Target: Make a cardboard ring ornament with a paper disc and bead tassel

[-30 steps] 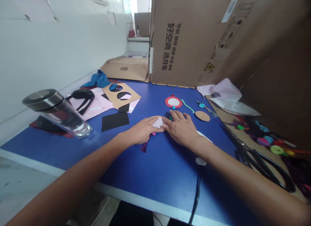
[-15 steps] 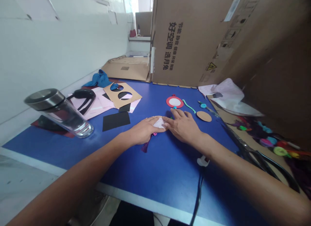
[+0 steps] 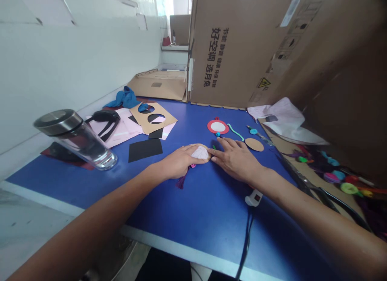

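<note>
My left hand point(image 3: 178, 162) grips the left side of a round cardboard disc point(image 3: 202, 152) with a whitish centre, thumb along its near edge. A pink bead point(image 3: 192, 165) and a purple tassel point(image 3: 181, 182) show below that hand. My right hand point(image 3: 237, 158) has its fingers apart and rests at the disc's right edge, index fingertip touching it. Beyond the hands lies a red ring with a white centre point(image 3: 218, 127), a blue bead point(image 3: 218, 134) at its near edge. A green pipe cleaner point(image 3: 235, 132) and a brown cardboard oval point(image 3: 254, 144) are to its right.
A steel-lidded glass bottle point(image 3: 87, 142) stands at left, near a black card point(image 3: 145, 150) and cardboard with holes point(image 3: 152, 117). A white device with a cable point(image 3: 253, 198) lies near my right forearm. Black-handled scissors point(image 3: 320, 192) and coloured beads point(image 3: 349, 188) are at right.
My right hand has shifted slightly right, away from the disc's centre, and more of the disc shows. My left hand still grips it in nearly the same place.
</note>
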The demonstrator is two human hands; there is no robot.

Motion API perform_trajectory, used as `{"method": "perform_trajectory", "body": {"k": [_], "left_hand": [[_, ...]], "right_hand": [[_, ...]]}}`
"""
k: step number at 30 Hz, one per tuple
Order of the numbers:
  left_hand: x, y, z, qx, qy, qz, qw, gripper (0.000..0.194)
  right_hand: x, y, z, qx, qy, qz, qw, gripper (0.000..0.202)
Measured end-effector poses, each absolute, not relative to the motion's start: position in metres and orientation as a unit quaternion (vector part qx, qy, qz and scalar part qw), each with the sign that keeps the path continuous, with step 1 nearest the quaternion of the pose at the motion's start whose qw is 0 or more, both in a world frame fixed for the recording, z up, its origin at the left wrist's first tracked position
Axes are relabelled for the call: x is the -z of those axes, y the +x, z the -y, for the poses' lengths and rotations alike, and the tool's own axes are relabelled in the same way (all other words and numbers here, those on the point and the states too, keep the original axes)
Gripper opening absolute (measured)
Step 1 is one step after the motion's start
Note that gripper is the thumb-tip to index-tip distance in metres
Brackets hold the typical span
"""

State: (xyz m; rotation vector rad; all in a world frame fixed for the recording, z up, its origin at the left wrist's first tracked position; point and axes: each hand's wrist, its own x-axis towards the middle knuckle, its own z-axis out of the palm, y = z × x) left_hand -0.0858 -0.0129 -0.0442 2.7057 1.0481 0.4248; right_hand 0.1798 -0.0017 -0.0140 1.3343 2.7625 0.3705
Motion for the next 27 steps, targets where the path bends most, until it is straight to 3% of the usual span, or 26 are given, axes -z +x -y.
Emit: {"method": "perform_trajectory", "body": {"k": [9,27], "left_hand": [[0.051,-0.088,0.010,-0.141,0.914,-0.364,0.114,0.077],[0.046,-0.087,0.010,-0.170,0.921,-0.331,0.114,0.069]], "right_hand": [[0.015,0.185,0.016,-0.121,0.424,-0.897,0.015,0.046],[0.013,0.181,0.021,-0.119,0.434,-0.893,0.019,0.045]]}}
